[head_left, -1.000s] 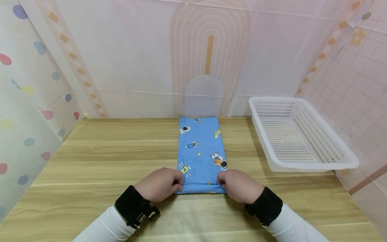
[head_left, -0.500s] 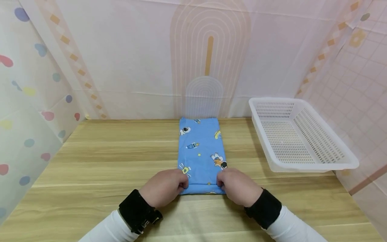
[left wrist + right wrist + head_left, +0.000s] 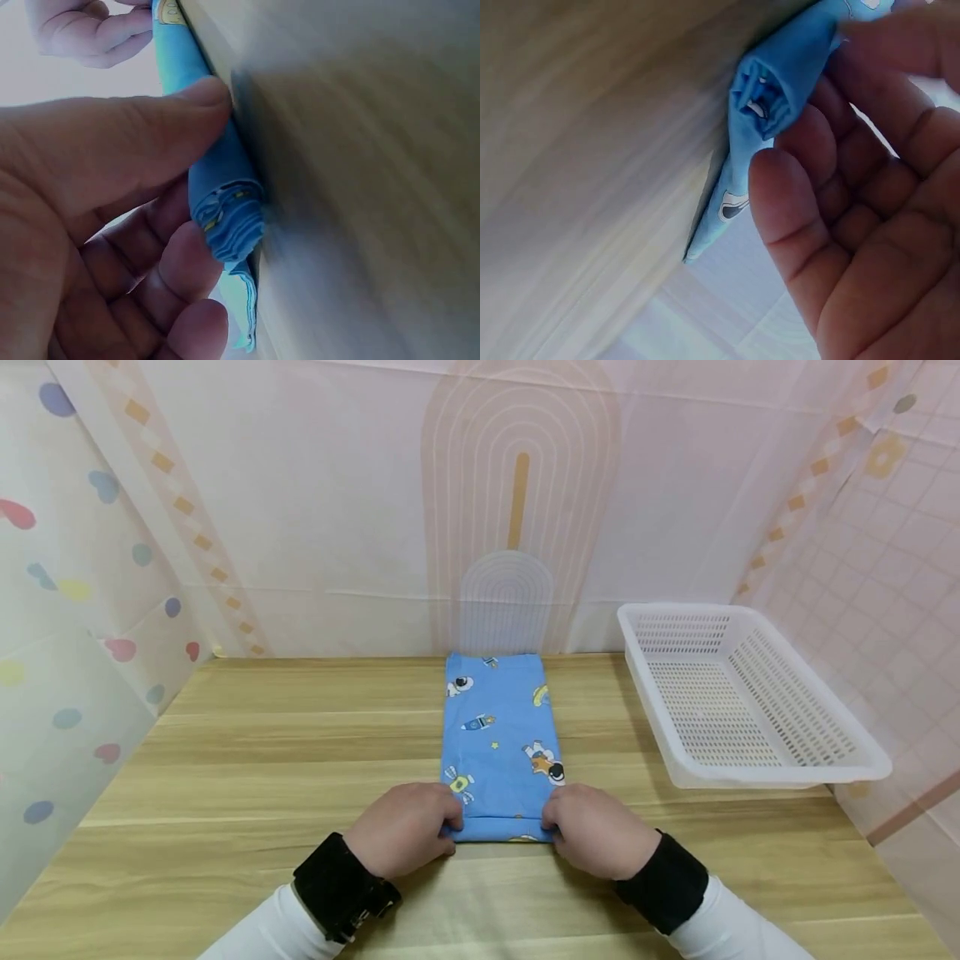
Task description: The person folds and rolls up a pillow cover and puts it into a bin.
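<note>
A blue cloth (image 3: 498, 768) printed with astronauts and rockets lies on the table as a long folded strip. Its near edge is turned into a narrow roll (image 3: 501, 831). My left hand (image 3: 401, 828) holds the roll's left end; in the left wrist view the thumb (image 3: 172, 124) lies along the near side of the roll (image 3: 225, 165), fingers behind it. At the right end, my right hand (image 3: 600, 833) holds the roll between thumb and curled fingers. The layered, coiled end of the cloth (image 3: 769, 97) shows in the right wrist view, where the thumb is blurred.
To the right stands a white plastic basket (image 3: 678, 768) with slotted walls and no contents in view. The wooden table (image 3: 300, 735) meets a patterned wall covering (image 3: 337, 527) at the back. More covering runs along both sides.
My left hand has shifted right along the near edge, then slightly back left, its fingers now a little more spread. The right hand has moved slightly down and right. The cloth looks nearly unchanged.
</note>
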`<state>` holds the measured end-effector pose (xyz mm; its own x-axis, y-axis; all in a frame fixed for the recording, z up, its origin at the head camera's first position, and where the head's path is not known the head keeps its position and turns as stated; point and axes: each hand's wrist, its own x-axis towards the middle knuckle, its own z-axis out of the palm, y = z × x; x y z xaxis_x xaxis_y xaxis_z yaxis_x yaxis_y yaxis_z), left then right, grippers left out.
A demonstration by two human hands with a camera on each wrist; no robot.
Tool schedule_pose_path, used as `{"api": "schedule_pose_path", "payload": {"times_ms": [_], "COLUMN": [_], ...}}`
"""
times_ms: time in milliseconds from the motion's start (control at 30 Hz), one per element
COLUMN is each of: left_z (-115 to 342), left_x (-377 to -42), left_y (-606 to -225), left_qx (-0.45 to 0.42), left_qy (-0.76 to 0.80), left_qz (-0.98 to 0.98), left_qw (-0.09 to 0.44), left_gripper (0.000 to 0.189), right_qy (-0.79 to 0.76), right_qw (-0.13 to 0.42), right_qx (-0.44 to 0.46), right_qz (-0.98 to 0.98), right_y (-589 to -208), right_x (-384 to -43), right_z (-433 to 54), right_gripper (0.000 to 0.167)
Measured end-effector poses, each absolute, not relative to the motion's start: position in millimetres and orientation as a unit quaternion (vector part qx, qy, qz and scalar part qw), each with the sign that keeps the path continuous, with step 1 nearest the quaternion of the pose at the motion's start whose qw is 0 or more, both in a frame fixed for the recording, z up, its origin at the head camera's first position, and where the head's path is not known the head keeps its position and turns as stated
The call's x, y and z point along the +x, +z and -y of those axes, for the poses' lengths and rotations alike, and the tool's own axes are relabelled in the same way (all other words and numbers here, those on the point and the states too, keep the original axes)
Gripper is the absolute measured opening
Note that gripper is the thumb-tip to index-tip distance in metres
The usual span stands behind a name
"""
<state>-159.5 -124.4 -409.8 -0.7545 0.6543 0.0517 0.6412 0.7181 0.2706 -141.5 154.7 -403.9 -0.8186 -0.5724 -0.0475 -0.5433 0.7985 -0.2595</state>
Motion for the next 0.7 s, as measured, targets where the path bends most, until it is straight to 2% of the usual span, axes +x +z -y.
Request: {"api": "schedule_pose_path", "payload": {"times_ms": [200, 367, 700], "left_z": [124.2, 124.9, 126.3], "left_x": [-159.9, -161.2, -165.6], "left_y": [-412.0, -413.7, -413.7], "left_qx": [0.348, 0.344, 0.326], "left_qy": [0.137, 0.141, 0.150], "left_qz": [-0.927, -0.928, -0.933], "left_qw": [0.014, 0.004, 0.029], "left_gripper": [0.020, 0.021, 0.024], "right_qy": [-0.116, -0.112, -0.116], "right_qw": [0.079, 0.069, 0.050], "right_qx": [-0.295, -0.300, -0.308], "right_qz": [-0.945, -0.945, -0.943], "right_y": [-403.1, -405.2, -406.9], "right_x": [-140.5, -141.5, -143.3], "right_z": [-156.5, -154.9, -154.4], "right_gripper": [0.016, 0.015, 0.015]}}
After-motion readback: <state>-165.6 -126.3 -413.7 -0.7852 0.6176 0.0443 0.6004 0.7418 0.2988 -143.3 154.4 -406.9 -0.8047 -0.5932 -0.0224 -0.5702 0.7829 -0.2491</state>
